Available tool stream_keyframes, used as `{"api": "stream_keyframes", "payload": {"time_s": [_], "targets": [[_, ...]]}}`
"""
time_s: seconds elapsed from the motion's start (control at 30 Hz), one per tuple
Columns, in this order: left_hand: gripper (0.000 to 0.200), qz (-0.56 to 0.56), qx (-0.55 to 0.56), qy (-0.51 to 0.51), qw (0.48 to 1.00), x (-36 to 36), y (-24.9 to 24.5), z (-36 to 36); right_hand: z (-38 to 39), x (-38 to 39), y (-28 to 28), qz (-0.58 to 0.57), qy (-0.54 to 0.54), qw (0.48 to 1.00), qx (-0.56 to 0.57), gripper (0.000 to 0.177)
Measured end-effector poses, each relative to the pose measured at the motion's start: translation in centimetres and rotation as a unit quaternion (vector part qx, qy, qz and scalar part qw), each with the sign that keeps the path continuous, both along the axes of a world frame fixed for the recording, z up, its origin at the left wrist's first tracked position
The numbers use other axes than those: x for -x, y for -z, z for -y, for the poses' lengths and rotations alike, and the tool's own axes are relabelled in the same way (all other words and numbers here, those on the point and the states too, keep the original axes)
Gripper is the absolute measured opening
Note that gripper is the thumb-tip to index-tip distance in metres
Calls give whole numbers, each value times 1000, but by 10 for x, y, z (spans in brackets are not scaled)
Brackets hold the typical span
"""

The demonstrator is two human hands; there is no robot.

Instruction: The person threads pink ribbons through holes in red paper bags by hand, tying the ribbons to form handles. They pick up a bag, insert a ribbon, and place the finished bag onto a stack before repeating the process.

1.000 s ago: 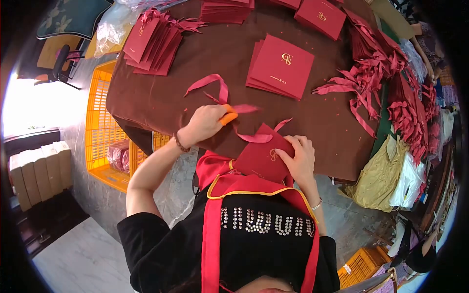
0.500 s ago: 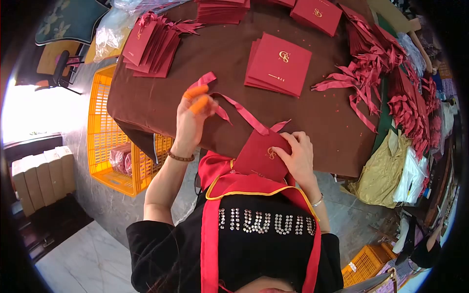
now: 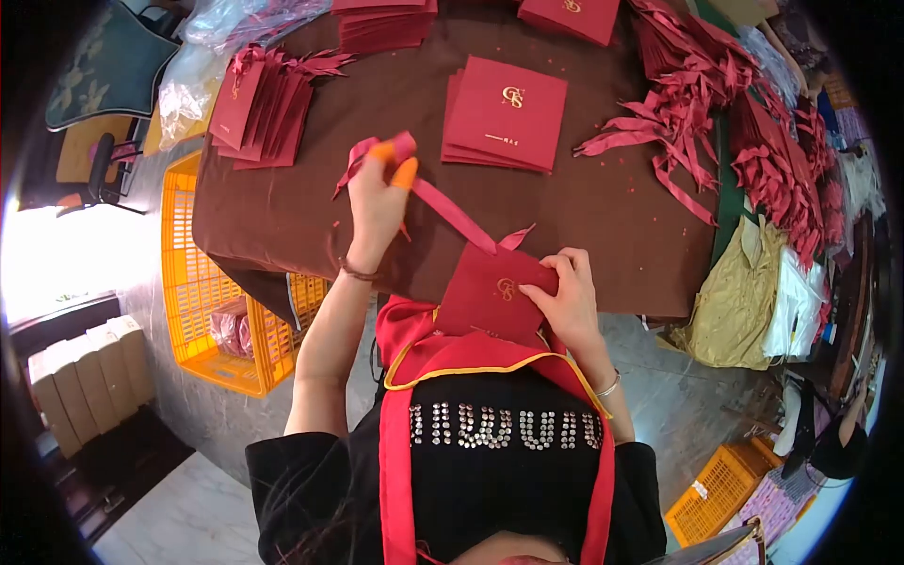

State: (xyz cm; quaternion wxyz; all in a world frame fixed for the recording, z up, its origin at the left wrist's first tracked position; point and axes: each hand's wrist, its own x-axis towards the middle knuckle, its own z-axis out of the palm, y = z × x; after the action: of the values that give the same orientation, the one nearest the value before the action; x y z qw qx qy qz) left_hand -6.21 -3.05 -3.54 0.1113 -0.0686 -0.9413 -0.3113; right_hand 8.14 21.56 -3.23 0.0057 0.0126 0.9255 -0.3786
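L hand [image 3: 375,212], w/ orange finger covers [image 3: 405,173], was nearly closed, pinching the ribbon [image 3: 452,215] btwn thumb & finger; a loop of it hung just L of that hand. From there the ribbon ran straight, down & R, to the top of the red card [image 3: 480,294]. R hand [image 3: 570,297] was part-curled, gripping the card's R side, thumb on the front near the gold logo [image 3: 506,288]. Card thus sat immed. L of R hand, its lower part against the red apron [image 3: 461,360]. Short ribbon end [image 3: 516,237] stuck up, above & L of R hand. Beyond & btwn both hands: card stack [image 3: 508,108] on brown cloth [image 3: 395,99]. Ribboned pile [image 3: 692,108] lay beyond R hand, to its R; yellow crate [image 3: 179,231] stood well L of L hand, lower.
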Motion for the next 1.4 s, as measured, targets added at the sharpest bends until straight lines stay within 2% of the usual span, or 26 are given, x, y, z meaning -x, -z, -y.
{"api": "stream_keyframes", "payload": {"time_s": [0.03, 0.07, 0.1, 0.13, 0.2, 0.23, 0.27, 0.3, 0.33, 0.37, 0.4, 0.43, 0.47, 0.5, 0.53, 0.57, 0.6, 0.63, 0.7, 0.83, 0.9, 1.0, 1.13, 1.23, 1.3, 1.4], "targets": [[18, 67, -337, -8, 939, -2, -12, -6, -2, 0, 1, 7, -1, 1000, 29, 37], [25, 125, -634, -18, 763, -2, -25, -10, -5, 1, 2, 10, 0, 1000, 29, 37], [36, 143, -697, -25, 702, -1, -37, -11, -7, 3, 2, 28, -14, 999, 40, 36], [36, 144, -697, -25, 702, -1, -37, -8, -8, 5, 1, 45, -28, 997, 51, 35], [33, 153, -789, 65, 591, -1, -39, 2, -13, 6, -1, 55, -38, 996, 62, 35], [32, 173, -772, 138, 596, -1, -41, 6, -15, 5, -2, 66, -49, 994, 71, 35], [32, 176, -773, 139, 594, -6, -43, 4, -17, 4, -6, 67, -46, 994, 69, 35], [31, 226, -611, 103, 752, -17, -64, -6, -18, 3, -9, 14, -68, 997, -16, 36], [30, 263, -415, 65, 868, -28, -75, -17, -19, 2, -11, -39, -88, 990, -102, 36], [27, 230, -423, 127, 867, -40, -58, -29, -20, 0, -11, -35, -80, 991, -104, 36], [23, 183, -242, 226, 926, -50, -62, -37, -19, -2, -10, 34, -47, 998, -3, 34], [18, 129, -158, 301, 931, -59, -51, -45, -19, -3, -9, 100, -13, 990, 100, 32], [16, 196, -60, 338, 918, -68, -45, -49, -19, -4, -4, 100, -7, 990, 99, 32], [17, 196, -91, 339, 916, -79, -34, -55, -18, -5, 4, 110, 6, 982, 150, 29], [18, 190, -74, 355, 912, -85, -21, -56, -17, -6, 8, 120, 18, 972, 202, 26], [18, 259, -107, 340, 898, -91, -13, -57, -16, -6, 7, 118, 22, 972, 202, 26], [19, 326, -139, 322, 878, -94, -11, -61, -15, -4, 3, 173, 50, 945, 273, 24], [19, 324, -139, 325, 877, -95, -10, -63, -14, -3, 1, 227, 76, 909, 341, 23], [20, 300, -151, 287, 897, -96, -12, -67, -15, -2, 0, 232, 72, 914, 326, 21], [19, 255, -210, 293, 897, -100, -15, -68, -14, -1, 1, 211, 55, 923, 316, 17], [24, 244, -124, 310, 910, -101, -11, -66, -14, -1, 2, 204, 50, 928, 309, 17], [26, 271, -94, 296, 911, -105, -14, -66, -13, -3, 5, 192, 43, 932, 304, 16], [25, 222, -81, 318, 918, -104, -12, -65, -11, -4, -1, 199, 52, 921, 330, 16], [23, 220, -108, 263, 933, -106, -17, -70, -11, -5, 0, 192, 51, 924, 327, 16], [20, 154, -131, 256, 945, -106, -11, -71, -10, -5, -2, 192, 53, 926, 321, 16], [18, 132, -96, 266, 950, -106, -4, -71, -8, -5, 0, 186, 52, 930, 313, 17]]}}
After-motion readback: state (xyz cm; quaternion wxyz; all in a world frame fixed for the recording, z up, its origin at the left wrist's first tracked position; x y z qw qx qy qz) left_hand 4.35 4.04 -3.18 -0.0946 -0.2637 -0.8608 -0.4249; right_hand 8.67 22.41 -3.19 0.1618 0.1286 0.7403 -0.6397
